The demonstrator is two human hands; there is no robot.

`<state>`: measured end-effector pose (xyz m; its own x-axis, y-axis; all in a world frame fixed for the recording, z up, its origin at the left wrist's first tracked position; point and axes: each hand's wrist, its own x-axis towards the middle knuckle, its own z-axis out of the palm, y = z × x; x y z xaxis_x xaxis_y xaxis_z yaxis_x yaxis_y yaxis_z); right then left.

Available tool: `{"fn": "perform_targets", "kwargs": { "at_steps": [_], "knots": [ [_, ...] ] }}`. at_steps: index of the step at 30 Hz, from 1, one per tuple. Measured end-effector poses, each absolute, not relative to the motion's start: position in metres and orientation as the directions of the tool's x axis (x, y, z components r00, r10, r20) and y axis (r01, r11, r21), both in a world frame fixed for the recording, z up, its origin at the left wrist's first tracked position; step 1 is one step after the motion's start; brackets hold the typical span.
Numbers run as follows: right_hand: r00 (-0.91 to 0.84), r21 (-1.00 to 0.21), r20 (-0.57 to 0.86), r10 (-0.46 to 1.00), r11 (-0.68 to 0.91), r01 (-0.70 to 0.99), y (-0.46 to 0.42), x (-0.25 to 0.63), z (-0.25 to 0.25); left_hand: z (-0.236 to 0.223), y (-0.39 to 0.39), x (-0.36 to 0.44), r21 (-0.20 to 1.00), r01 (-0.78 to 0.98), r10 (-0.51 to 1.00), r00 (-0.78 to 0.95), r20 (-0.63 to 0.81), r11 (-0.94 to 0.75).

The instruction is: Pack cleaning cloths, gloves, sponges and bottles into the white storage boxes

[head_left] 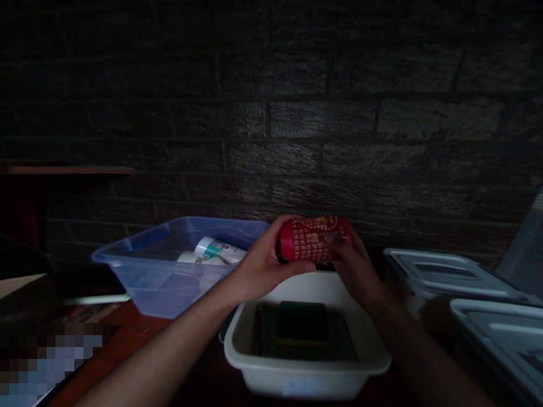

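Note:
Between both hands a red cylindrical container with gold lettering [311, 238] lies on its side in the air, above the back of a white basin [307, 367]. My left hand [269, 257] grips its left end, the thumb along the underside. My right hand [354, 260] is closed around the right end, fingers over the printed side. Inside the basin sits a sponge with a dark green top and yellow base [302, 323]; something dark and flat is under it, too dim to name.
Left of the basin stands a clear bluish plastic bin [165, 288] with white bottles [220, 250] in it. Grey-lidded boxes [449, 271] stand on the right. A dark brick wall [271, 124] rises behind. The reddish-brown table [127, 339] shows at the left.

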<state>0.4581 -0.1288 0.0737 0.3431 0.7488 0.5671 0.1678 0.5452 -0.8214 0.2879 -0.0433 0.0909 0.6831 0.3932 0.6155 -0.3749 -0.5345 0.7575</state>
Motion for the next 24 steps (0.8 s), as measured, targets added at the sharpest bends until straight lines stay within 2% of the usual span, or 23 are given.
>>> {"fn": "perform_targets", "kwargs": {
  "at_steps": [6, 8, 12, 17, 20, 24],
  "knots": [
    [0.326, -0.877, 0.436, 0.839, 0.477, -0.056, -0.127, 0.453, 0.078, 0.088, -0.041, 0.29, 0.563, -0.288, 0.349, 0.548, 0.76, -0.775],
    [0.329, -0.87, 0.431, 0.84, 0.484, -0.097, -0.127, 0.453, 0.078, 0.086, -0.041, 0.291, 0.535, -0.244, 0.343, 0.544, 0.766, -0.809],
    [0.388, -0.823, 0.475, 0.79, 0.555, -0.123, -0.127, 0.452, 0.079, 0.083, -0.04, 0.292, 0.636, -0.256, 0.39, 0.608, 0.692, -0.728],
    [0.363, -0.77, 0.555, 0.749, 0.627, -0.117, -0.126, 0.452, 0.074, 0.09, -0.04, 0.288, 0.839, -0.281, 0.482, 0.715, 0.507, -0.466],
    [0.329, -0.761, 0.587, 0.74, 0.643, -0.085, -0.127, 0.455, 0.07, 0.094, -0.04, 0.286, 0.87, -0.306, 0.52, 0.706, 0.48, -0.387],
    [0.282, -0.782, 0.596, 0.752, 0.623, -0.011, -0.127, 0.459, 0.068, 0.095, -0.039, 0.286, 0.843, -0.331, 0.542, 0.652, 0.53, -0.425]
  ]
}}
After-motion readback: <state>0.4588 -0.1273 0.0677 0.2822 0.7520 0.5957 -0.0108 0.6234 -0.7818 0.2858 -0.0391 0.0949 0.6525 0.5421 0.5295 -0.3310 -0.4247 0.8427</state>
